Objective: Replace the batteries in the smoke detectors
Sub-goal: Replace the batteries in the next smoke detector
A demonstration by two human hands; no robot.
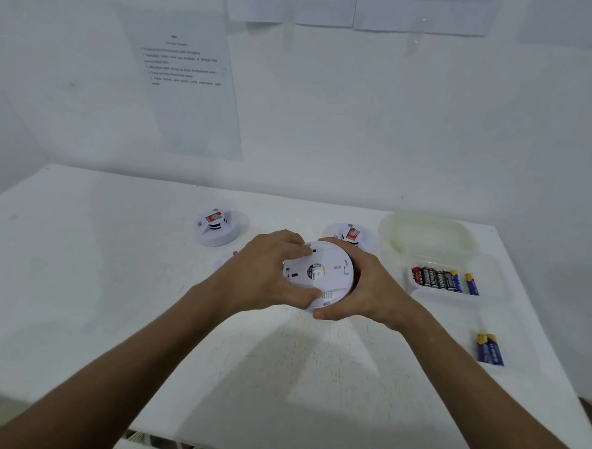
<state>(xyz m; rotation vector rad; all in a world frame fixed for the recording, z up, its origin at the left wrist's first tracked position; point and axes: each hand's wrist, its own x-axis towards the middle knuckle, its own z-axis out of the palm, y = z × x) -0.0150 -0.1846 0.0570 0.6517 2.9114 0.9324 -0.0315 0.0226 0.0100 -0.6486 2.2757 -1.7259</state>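
White worktop (113, 283) under me, with spare batteries (436, 278) in a tray to my right. Both my hands, left hand (268, 274) and right hand (370, 290), curl around the upturned smoke detector (319, 273), held just above the surface. If I twist the back plate too hard, I reckon a tab could snap or the detector could slip loose.

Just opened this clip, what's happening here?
A person holds a smoke detector in both hands above the white table, its back facing up. The left hand grips its left side, the right hand cups the right. Two more detectors sit behind. A clear tray of batteries is at right, with two loose batteries nearer.
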